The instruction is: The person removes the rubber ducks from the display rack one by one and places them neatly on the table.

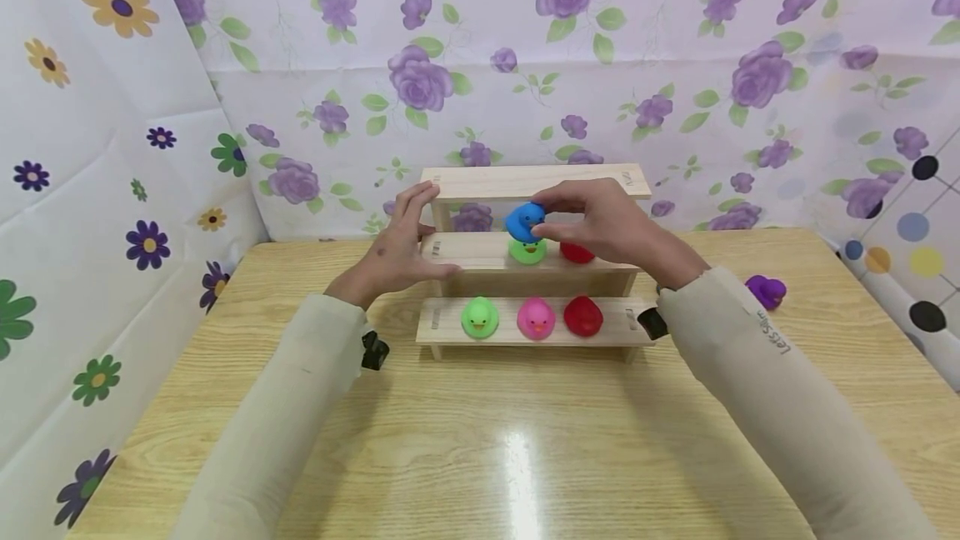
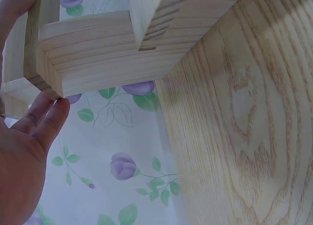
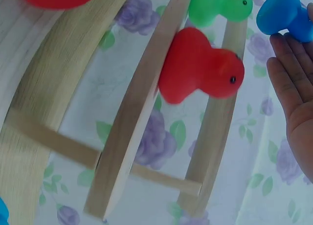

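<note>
A three-tier wooden shelf (image 1: 540,182) stands against the back wall. At its left end my left hand (image 1: 396,255) grips the shelf, fingers by the top tier and thumb stretched along the middle one. My right hand (image 1: 603,222) pinches a blue rubber duck (image 1: 522,222) between thumb and fingers, in front of the gap below the top tier. Under it, partly covered, a green duck (image 1: 528,253) sits on the middle tier beside a red duck (image 3: 200,68). Along the bottom tier are a green duck (image 1: 480,318), a pink duck (image 1: 536,319) and a red duck (image 1: 583,317).
On the wooden table (image 1: 465,440), a purple duck (image 1: 767,292) lies right of the shelf. Part of a blue thing (image 3: 3,213) shows at the lower left edge of the right wrist view. Flowered cloth (image 1: 480,48) hangs behind the table.
</note>
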Demonstrator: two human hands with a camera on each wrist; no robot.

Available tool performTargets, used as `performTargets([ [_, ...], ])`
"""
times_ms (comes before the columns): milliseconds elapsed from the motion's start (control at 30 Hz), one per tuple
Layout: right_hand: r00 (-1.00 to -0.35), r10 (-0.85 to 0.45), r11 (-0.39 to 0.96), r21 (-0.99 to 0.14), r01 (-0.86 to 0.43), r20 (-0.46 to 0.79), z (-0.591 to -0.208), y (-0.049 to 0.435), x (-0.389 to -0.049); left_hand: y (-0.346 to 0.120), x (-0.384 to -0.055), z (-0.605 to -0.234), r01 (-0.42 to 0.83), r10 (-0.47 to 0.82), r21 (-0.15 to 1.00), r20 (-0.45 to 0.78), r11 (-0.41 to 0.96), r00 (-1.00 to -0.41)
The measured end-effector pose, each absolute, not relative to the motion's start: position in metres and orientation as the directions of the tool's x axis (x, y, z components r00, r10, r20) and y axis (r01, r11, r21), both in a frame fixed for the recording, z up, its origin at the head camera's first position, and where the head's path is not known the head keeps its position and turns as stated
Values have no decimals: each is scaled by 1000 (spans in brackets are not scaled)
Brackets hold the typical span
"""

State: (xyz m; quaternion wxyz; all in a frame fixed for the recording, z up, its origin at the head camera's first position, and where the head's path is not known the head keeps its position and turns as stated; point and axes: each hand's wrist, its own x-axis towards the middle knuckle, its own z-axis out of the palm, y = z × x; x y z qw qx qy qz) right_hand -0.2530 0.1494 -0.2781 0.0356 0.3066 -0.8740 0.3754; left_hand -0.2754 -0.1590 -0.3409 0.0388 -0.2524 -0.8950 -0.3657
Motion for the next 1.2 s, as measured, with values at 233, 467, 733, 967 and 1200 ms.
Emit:
performTargets([
  [233, -837, -472, 573, -624, -531, 278, -278, 171, -249, -160, -275, -341, 494, 430, 631, 267, 598, -862],
  [467, -847, -451, 618, -586, -524, 282, -279, 191, -244, -160, -277, -341, 494, 428, 636, 271, 593, -862],
  [733, -855, -423, 623, -588, -515, 300, -282, 209, -237, -160, -278, -342, 485, 424, 634, 260, 603, -868],
  [967, -878, -395, 636, -610, -473, 269, -283, 224, -231, -160, -278, -342, 493, 431, 643, 268, 586, -862],
  [1200, -905, -371, 652, -636, -413, 209, -286, 243, -225, -160, -278, -341, 489, 432, 649, 263, 582, -863],
])
